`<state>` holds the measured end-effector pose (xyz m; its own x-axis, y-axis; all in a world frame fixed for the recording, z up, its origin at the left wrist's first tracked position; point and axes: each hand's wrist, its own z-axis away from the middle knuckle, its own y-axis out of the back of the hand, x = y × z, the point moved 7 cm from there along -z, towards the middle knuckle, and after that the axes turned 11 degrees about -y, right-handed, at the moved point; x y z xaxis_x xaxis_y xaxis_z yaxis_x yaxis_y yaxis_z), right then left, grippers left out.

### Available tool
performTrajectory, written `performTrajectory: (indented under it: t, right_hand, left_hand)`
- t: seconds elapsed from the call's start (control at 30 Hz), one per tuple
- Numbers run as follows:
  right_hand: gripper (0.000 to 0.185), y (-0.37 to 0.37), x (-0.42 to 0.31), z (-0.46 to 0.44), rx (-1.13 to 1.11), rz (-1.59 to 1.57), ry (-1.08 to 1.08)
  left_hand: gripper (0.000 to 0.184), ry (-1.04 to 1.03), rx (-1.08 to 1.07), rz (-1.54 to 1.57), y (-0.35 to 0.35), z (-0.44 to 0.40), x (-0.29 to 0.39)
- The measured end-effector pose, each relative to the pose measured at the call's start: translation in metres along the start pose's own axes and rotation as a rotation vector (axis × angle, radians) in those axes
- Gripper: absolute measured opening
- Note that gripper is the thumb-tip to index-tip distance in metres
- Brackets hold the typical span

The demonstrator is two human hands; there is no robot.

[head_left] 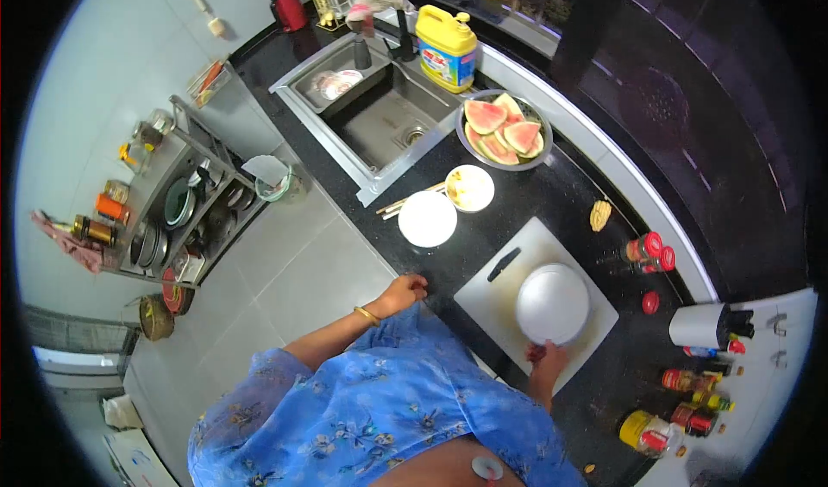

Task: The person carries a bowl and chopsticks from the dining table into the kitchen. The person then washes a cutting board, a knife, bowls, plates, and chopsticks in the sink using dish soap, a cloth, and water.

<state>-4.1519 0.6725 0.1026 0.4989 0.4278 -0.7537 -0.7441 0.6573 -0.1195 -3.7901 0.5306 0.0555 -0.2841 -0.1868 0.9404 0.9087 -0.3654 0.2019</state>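
A round metal pot or lid (553,304) rests on the white cutting board (483,293), and my right hand (547,354) is closed on its near edge. A black-handled knife (504,263) lies on the board left of it. At the counter's front edge is my left hand (404,292), with curled fingers; what it holds, if anything, is hidden. Beyond that hand stand a white bowl (428,219) and a small plate with yellow bits (470,188), with chopsticks (399,207) beside them.
A bowl of watermelon pieces (504,127) stands by the sink (379,125) and a yellow jug (447,49). Red-capped jars (647,247) and bottles line the right wall. A shelf rack (185,202) and a bin (280,185) are at left.
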Motion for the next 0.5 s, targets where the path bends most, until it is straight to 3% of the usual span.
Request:
performTrajectory:
  t: [0.2,0.33,0.4,0.5]
  right_hand:
    - [0.026,-0.077,-0.006,0.032,-0.159,0.175,-0.077]
    - [0.022,-0.144,-0.018,0.048,-0.303,0.31,-0.096]
    - [0.022,-0.189,-0.021,0.053,-0.45,0.413,-0.075]
    - [0.023,-0.257,-0.011,0.056,-0.571,0.497,-0.066]
  left_hand:
    - [0.03,-0.063,-0.271,-0.175,-0.007,0.009,0.025]
    - [0.033,-0.066,-0.286,-0.175,0.024,0.017,0.053]
    - [0.032,0.172,-0.249,0.319,0.043,0.023,0.057]
    - [0.031,0.116,-0.163,0.549,0.095,0.025,0.067]
